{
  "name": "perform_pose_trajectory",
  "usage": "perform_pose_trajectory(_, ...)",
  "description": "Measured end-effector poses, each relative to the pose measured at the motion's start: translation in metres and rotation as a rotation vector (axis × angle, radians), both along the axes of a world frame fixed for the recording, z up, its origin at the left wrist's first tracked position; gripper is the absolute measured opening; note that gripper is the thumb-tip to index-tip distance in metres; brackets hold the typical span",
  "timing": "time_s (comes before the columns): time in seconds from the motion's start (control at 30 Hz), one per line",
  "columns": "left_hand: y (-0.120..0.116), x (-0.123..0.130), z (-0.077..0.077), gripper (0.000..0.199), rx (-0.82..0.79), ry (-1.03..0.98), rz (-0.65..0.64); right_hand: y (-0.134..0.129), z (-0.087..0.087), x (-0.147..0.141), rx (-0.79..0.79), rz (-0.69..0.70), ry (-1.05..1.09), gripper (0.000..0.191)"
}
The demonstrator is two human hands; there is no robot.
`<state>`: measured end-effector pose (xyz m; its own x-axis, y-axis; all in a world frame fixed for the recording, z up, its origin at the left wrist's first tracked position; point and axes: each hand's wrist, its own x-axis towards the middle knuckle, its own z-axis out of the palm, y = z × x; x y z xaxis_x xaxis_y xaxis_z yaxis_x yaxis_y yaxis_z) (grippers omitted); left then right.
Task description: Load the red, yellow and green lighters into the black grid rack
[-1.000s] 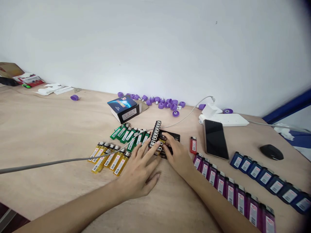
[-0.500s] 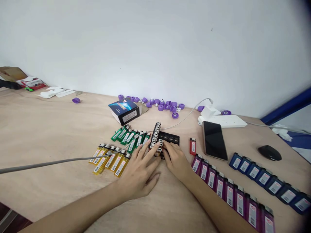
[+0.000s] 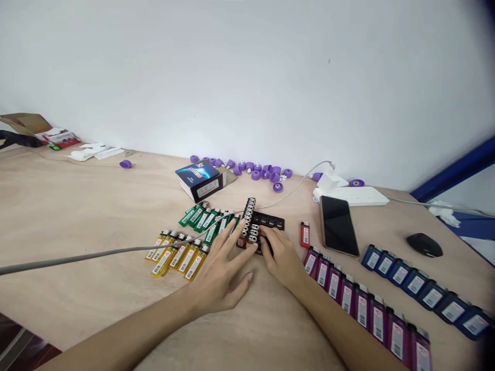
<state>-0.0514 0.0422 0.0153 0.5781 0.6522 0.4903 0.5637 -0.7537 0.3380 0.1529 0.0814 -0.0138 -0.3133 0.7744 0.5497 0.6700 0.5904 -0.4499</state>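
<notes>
My left hand point(image 3: 220, 263) lies with fingers spread, their tips against a black strip of metal-ringed lighter heads point(image 3: 249, 219). That strip stands on a black multi-slot jig point(image 3: 270, 221). My right hand point(image 3: 280, 255) curls around the jig's near end, partly hiding it. A small red piece shows beneath the left fingertips. Green lighters point(image 3: 203, 221) and yellow lighters point(image 3: 178, 257) lie in rows beside my left hand. Magenta lighters point(image 3: 348, 299) line up to the right of my right wrist, near a lone red lighter point(image 3: 305, 235).
A grey cable point(image 3: 96, 255) crosses the wooden table point(image 3: 77, 206) under my left hand's side. Behind stand a blue-and-white box point(image 3: 200, 180), purple caps point(image 3: 259, 172), a phone point(image 3: 338, 225), a white charger point(image 3: 350, 196), blue lighters point(image 3: 421, 288) and a black mouse point(image 3: 424, 245).
The whole view has tilted, so the table sits lower in the picture. My right hand has drawn back from the jig's far side toward its near end. The black strip stands more upright.
</notes>
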Motion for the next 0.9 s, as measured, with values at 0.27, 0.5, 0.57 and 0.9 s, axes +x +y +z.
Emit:
perform_pose_trajectory(0.27, -0.024, -0.011, 0.013, 0.042, 0.050, 0.096, 0.010, 0.001, -0.002, 0.000, 0.015, -0.019, 0.044, 0.024)
perform_pose_trajectory(0.5, -0.077, -0.036, -0.005, 0.057, 0.138, 0.382, 0.407, 0.000, 0.000, 0.002, 0.022, -0.052, 0.109, 0.020)
perform_pose_trajectory(0.57, -0.086, -0.042, -0.013, 0.060, 0.150, 0.418, 0.490, 0.000, -0.001, 0.002, 0.033, -0.060, 0.125, 0.020)
perform_pose_trajectory(0.9, -0.090, -0.029, -0.012, 0.053, 0.195, 0.466, 0.323, 0.001, 0.002, 0.002, 0.062, -0.070, 0.129, 0.018)
